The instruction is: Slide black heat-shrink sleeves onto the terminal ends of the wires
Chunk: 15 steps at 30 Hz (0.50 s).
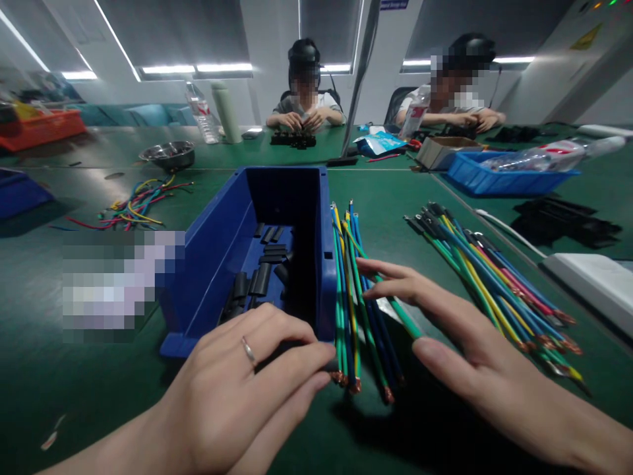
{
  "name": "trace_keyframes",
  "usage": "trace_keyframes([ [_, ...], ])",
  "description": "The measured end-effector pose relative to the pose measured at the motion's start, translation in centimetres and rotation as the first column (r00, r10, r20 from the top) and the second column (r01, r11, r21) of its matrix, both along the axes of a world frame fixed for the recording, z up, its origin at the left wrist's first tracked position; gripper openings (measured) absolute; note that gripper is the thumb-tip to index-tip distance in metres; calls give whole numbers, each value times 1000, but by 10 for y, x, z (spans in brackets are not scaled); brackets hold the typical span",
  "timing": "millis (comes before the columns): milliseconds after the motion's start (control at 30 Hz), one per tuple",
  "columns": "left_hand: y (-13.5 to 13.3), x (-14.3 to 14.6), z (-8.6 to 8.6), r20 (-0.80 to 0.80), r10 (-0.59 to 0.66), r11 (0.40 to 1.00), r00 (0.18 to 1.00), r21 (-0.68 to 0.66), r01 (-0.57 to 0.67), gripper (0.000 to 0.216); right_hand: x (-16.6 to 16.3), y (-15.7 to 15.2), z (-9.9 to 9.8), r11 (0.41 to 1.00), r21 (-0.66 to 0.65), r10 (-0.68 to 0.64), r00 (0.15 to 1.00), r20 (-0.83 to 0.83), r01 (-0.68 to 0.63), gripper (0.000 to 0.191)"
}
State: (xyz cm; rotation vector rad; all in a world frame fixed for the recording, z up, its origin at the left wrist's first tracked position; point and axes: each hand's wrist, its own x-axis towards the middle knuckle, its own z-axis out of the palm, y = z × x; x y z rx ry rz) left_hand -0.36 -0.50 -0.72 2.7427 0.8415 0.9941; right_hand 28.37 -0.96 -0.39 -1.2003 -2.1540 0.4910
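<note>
My left hand [252, 389], with a ring on one finger, is closed in a pinch at the front of the blue bin [198, 264]. Between its fingertips a short black sleeve [330, 364] shows in part. More black sleeves [260, 280] lie inside the bin. To the right, my right hand [445, 316] has a green wire [403, 316] slanting between its thumb and fingers; the wire's near end is hidden at the thumb. Below it, a row of green, blue and yellow wires [353, 316] with bare copper ends lies along the bin.
Another bundle of wires [489, 284] lies at the right, beside a white box [593, 284]. Loose coloured wires [133, 204] and a metal bowl [168, 155] are at the left. A blue tray [509, 181] holds a bottle. Two people work across the table.
</note>
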Motion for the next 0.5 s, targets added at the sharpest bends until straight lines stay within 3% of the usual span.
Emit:
trace_keyframes([
  [167,-1,-2,-1,19,-25,1000,999,7,25,22,15,8,0,996,82,-39,997,-63,44,40],
  [267,-1,-2,1,-5,-22,1000,1000,-14,22,23,16,4,-1,974,217,-54,995,-89,72,38],
  [367,-1,-3,3,-50,-20,999,999,-32,18,23,11,1,3,941,332,-72,997,13,64,33],
  [433,0,-4,4,-61,-26,999,998,-23,24,23,9,2,6,949,314,-77,988,134,31,32],
  [500,1,-5,4,-69,-26,1000,997,-19,25,24,8,5,7,980,197,-49,970,239,1,35],
])
